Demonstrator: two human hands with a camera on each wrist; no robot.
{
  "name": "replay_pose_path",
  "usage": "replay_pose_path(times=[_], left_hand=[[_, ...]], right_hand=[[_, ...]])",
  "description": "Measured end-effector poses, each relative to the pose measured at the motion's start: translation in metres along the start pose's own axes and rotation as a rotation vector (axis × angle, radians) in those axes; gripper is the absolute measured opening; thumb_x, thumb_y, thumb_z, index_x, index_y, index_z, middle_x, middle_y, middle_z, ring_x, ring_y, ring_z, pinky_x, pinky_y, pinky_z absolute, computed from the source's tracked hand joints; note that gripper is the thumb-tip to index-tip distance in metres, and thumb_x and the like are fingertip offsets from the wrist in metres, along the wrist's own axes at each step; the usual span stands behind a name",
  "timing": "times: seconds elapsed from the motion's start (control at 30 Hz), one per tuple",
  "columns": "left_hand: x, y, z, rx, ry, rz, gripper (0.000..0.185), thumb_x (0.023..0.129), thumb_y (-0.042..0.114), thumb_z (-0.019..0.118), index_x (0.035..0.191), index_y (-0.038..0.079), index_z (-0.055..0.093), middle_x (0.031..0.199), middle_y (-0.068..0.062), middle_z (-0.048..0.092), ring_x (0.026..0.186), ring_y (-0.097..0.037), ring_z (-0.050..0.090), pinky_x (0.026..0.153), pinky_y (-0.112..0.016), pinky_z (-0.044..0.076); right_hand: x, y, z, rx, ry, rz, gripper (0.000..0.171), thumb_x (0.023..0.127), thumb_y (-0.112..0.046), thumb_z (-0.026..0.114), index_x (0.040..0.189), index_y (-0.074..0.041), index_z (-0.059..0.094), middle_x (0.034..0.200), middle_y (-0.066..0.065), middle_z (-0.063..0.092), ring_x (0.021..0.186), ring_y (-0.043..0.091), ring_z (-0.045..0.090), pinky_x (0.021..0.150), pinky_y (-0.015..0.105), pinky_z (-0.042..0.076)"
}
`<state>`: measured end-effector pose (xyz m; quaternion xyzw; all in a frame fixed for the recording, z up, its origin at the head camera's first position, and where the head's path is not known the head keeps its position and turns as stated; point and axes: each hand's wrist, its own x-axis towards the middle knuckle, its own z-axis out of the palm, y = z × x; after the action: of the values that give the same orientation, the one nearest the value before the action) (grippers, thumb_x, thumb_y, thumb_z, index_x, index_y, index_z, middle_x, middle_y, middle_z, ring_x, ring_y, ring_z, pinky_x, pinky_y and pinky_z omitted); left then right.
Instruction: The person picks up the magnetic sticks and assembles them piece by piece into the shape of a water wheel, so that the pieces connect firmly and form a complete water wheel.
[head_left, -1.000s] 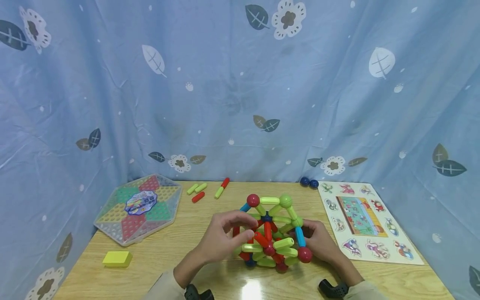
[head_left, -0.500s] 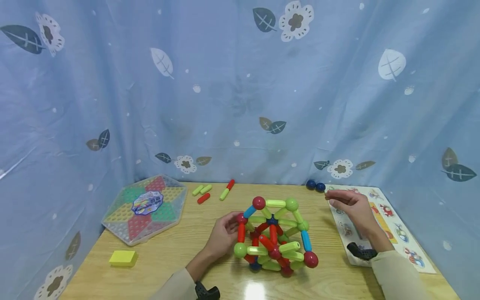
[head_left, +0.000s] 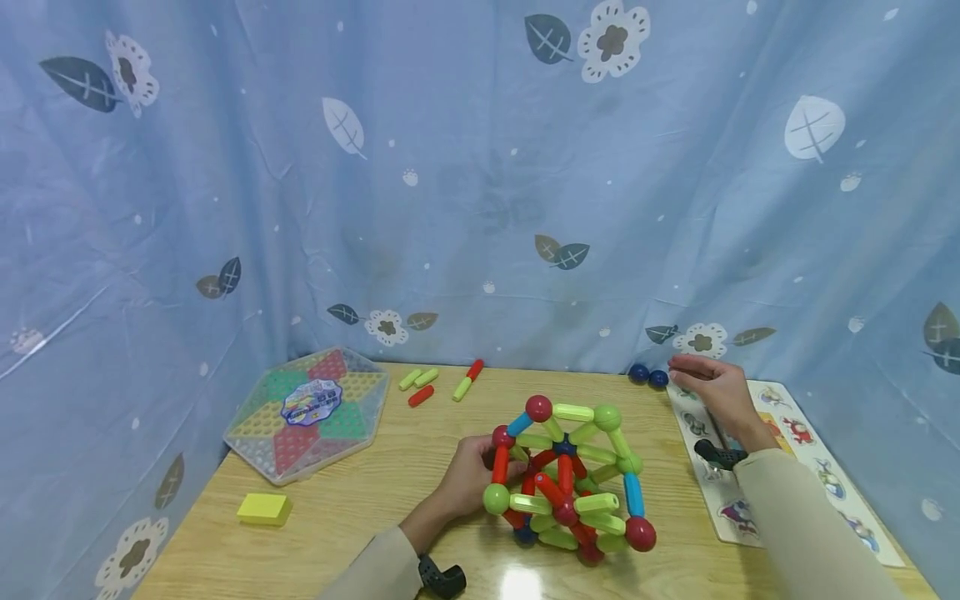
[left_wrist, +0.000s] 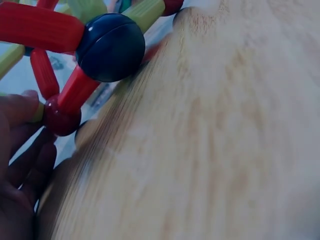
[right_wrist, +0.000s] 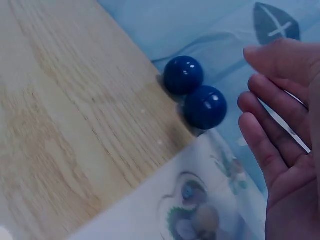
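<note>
A magnetic-rod structure (head_left: pixel 566 475) of red, green and blue rods and coloured balls stands on the wooden table. My left hand (head_left: pixel 474 479) grips its left side. In the left wrist view, the thumb and fingers (left_wrist: pixel 22 107) pinch a green rod beside a red ball (left_wrist: pixel 62 117), with a dark blue ball (left_wrist: pixel 111 47) above. Part of the left fingers is hidden behind the rods. Over the corner of the picture board, my right hand (head_left: pixel 718 396) is apart from two blue balls (right_wrist: pixel 205 107), its fingers slightly bent and holding nothing.
Several loose red and green rods (head_left: pixel 422 395) lie at the back. A hexagonal board-game box (head_left: pixel 375 425) stands at the left, with a yellow block (head_left: pixel 264 509) in front. The animal picture board (head_left: pixel 832 492) lies at the right. Blue patterned curtain (head_left: pixel 450 167) encloses the table.
My right hand has left the structure and moved right and back to the blue balls. The left hand dropped to the structure's left side and now grips it. The head view has shifted left.
</note>
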<state>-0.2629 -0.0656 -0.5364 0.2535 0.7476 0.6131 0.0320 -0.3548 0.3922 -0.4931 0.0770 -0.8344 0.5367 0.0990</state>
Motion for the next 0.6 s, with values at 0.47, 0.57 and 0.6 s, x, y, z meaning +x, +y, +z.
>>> replay_pose_path(times=[0.47,0.57,0.6], left_hand=[[-0.003,-0.004,0.001,0.012,0.058,0.000,0.011,0.099,0.014,0.083,0.106,0.007,0.080,0.098,-0.010,0.082,0.087,-0.006,0.071,0.081,-0.021,0.058],[-0.003,-0.005,0.001,0.010,0.060,0.001,0.012,0.099,0.014,0.082,0.107,0.007,0.080,0.100,-0.011,0.083,0.090,-0.007,0.072,0.084,-0.022,0.058],[-0.004,-0.005,0.001,0.011,0.061,0.003,0.012,0.099,0.014,0.082,0.108,0.007,0.080,0.101,-0.011,0.082,0.090,-0.007,0.072,0.085,-0.022,0.058]], right_hand=[[0.007,0.004,0.022,-0.433,0.016,-0.080,0.041,0.102,-0.024,0.080,0.135,0.000,0.075,0.126,0.026,0.078,0.103,0.031,0.079,0.081,0.038,0.066],[0.000,-0.002,0.023,-0.392,0.046,-0.039,0.044,0.104,-0.030,0.078,0.138,-0.002,0.074,0.128,0.024,0.077,0.098,0.010,0.075,0.079,0.027,0.063],[-0.004,-0.006,0.023,-0.351,0.059,-0.015,0.047,0.105,-0.033,0.077,0.140,-0.002,0.072,0.131,0.022,0.077,0.098,0.002,0.072,0.079,0.022,0.061]])
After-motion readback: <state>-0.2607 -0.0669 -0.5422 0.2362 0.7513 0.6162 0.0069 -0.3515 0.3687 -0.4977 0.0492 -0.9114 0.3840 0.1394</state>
